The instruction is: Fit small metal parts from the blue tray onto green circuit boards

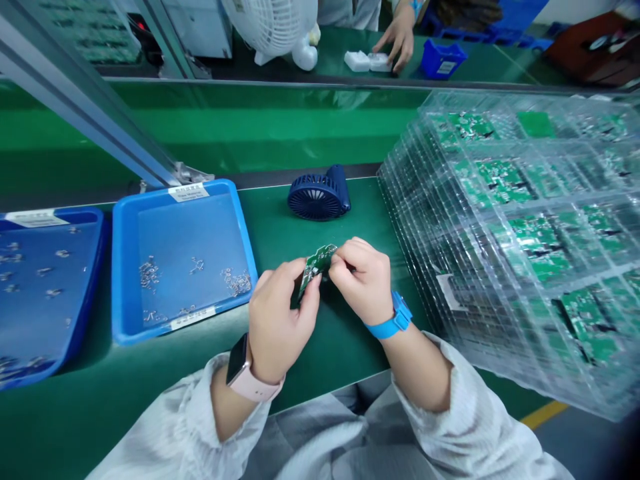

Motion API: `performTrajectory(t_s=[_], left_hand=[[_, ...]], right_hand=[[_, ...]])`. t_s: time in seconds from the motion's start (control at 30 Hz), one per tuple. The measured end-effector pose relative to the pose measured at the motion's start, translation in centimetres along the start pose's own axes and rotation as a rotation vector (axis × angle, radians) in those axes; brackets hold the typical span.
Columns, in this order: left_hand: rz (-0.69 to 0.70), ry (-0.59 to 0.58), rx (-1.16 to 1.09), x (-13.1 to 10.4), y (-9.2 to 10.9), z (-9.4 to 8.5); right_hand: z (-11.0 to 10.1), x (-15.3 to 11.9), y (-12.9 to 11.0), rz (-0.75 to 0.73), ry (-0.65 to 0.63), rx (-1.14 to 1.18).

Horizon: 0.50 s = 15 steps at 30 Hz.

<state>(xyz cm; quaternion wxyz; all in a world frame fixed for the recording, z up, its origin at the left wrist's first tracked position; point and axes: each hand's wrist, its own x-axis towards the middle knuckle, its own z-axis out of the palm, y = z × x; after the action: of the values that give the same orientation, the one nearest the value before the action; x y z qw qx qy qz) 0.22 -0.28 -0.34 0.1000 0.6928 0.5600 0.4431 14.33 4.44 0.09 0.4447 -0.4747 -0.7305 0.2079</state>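
A small green circuit board [315, 265] is held tilted above the green bench. My left hand [284, 310] grips its lower left part between thumb and fingers. At the board's upper right end, my right hand [361, 277] is closed in a pinch, its fingertips against or right beside the edge. Whatever sits between those fingertips is too small or hidden to make out. To the left lies a blue tray [183, 230] with small metal parts [236, 283] in loose heaps.
A second blue tray [45, 313] with scattered metal pieces stands far left. Behind the board lies a dark blue handheld fan [320, 195]. Stacked clear plastic trays [440, 220] of circuit boards rise on the right. Across the barrier, another person's hand [400, 37] touches white pieces [357, 61].
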Motion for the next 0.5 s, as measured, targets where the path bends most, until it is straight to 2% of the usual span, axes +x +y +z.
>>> performTrajectory(t_s=[0.2,0.5], left_hand=[[-0.008,0.006,-0.001,-0.09,-0.04,0.18],[-0.039,0.015,-0.009,-0.42,0.17,0.43]], right_hand=[[0.38,-0.14,0.08,0.068,0.006,0.001],[0.56,-0.11,0.20,0.081,0.014,0.018]])
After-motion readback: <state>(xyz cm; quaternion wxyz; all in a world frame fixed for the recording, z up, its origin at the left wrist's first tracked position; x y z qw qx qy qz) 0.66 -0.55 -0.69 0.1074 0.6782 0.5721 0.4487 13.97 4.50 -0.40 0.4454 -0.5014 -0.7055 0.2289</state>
